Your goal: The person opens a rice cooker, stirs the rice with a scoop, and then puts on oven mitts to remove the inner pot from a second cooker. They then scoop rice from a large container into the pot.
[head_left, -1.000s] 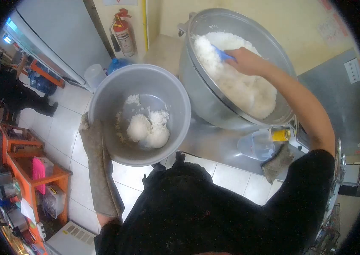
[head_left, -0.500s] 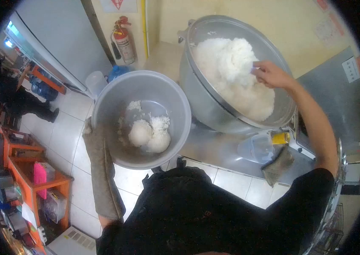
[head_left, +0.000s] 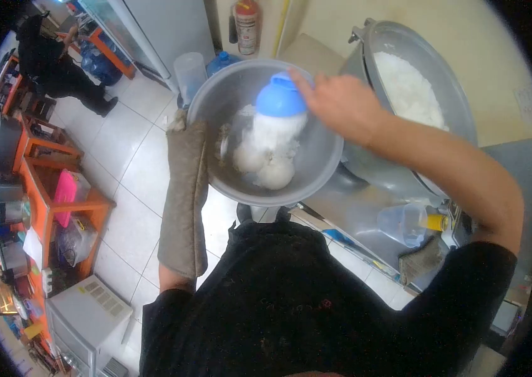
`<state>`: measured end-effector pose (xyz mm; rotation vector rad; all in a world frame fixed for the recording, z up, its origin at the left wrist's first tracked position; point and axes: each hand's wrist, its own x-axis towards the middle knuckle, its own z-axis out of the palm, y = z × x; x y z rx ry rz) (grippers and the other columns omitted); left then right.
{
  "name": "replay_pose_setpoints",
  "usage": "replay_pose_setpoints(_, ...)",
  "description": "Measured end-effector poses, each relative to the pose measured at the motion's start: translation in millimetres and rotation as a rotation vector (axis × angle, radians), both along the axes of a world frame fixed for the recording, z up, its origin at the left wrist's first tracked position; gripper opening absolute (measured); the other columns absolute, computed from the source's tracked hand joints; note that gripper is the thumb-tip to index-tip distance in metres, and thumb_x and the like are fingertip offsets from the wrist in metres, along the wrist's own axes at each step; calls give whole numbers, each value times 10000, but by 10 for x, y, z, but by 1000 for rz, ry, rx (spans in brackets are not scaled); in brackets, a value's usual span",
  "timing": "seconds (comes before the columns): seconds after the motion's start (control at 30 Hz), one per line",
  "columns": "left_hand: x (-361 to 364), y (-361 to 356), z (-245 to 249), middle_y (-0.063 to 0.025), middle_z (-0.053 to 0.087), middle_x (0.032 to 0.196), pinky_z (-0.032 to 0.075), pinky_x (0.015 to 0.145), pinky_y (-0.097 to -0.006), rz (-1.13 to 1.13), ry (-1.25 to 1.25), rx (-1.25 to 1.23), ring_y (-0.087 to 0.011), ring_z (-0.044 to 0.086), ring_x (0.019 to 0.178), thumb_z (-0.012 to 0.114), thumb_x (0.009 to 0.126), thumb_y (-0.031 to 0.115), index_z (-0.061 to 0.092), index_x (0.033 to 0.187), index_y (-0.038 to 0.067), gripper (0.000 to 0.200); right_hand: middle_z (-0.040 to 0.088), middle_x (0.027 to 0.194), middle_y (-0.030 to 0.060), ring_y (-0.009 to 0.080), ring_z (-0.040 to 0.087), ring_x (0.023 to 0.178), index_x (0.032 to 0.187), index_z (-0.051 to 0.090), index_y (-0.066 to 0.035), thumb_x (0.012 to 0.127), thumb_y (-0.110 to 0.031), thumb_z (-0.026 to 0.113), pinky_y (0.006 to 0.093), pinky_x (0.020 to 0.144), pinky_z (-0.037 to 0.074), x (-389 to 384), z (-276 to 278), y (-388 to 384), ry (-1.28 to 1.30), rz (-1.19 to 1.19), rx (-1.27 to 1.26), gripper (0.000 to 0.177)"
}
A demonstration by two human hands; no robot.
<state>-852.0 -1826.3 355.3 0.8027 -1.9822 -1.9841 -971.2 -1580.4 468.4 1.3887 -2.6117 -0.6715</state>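
Note:
My right hand (head_left: 343, 105) grips a blue plastic scoop (head_left: 280, 97), tipped over the grey metal pot (head_left: 327, 154). White cooked rice (head_left: 275, 131) drops from the scoop onto rounded lumps of rice (head_left: 274, 171) at the pot's bottom. At the pot's left rim is my left hand, inside a long grey-brown oven mitt (head_left: 185, 188); it holds the pot there, its fingers hidden by the cloth. To the right stands a large metal cooking pot (head_left: 461, 100) with more rice (head_left: 407, 88) inside.
On the metal counter (head_left: 348, 201) lie a clear plastic pitcher (head_left: 402, 225), a yellow can (head_left: 437, 222) and another mitt (head_left: 420, 261). A fire extinguisher (head_left: 247, 26) hangs behind. Orange shelving (head_left: 39, 188) lines the left, where a person in black (head_left: 58, 66) stands.
My right hand has moved left from the large cooking pot to above the grey pot, with the scoop now tipped and rice falling. My view has shifted; the mitt stays at the rim.

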Motion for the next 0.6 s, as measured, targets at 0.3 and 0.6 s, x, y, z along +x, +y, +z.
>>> replay_pose_setpoints(0.3, 29, 91, 211, -158, 691, 1068, 536, 812, -327, -24, -19, -145, -215, 669, 926, 520, 899, 95, 601, 1302, -14, 425, 717, 915, 185, 382, 702, 764, 1422, 510, -197, 1024, -315, 513, 507, 649, 560, -124, 744, 541, 251, -249, -243, 415)
replay_pose_setpoints(0.6, -55, 196, 225, -176, 679, 1103, 527, 865, -353, -46, -53, -169, -238, 661, 969, 505, 923, 122, 600, 1268, -25, 387, 702, 1020, 191, 371, 697, 950, 1269, 597, -56, 998, -204, 511, 489, 787, 568, -1566, -249, 3703, 232, -757, 189, 320)
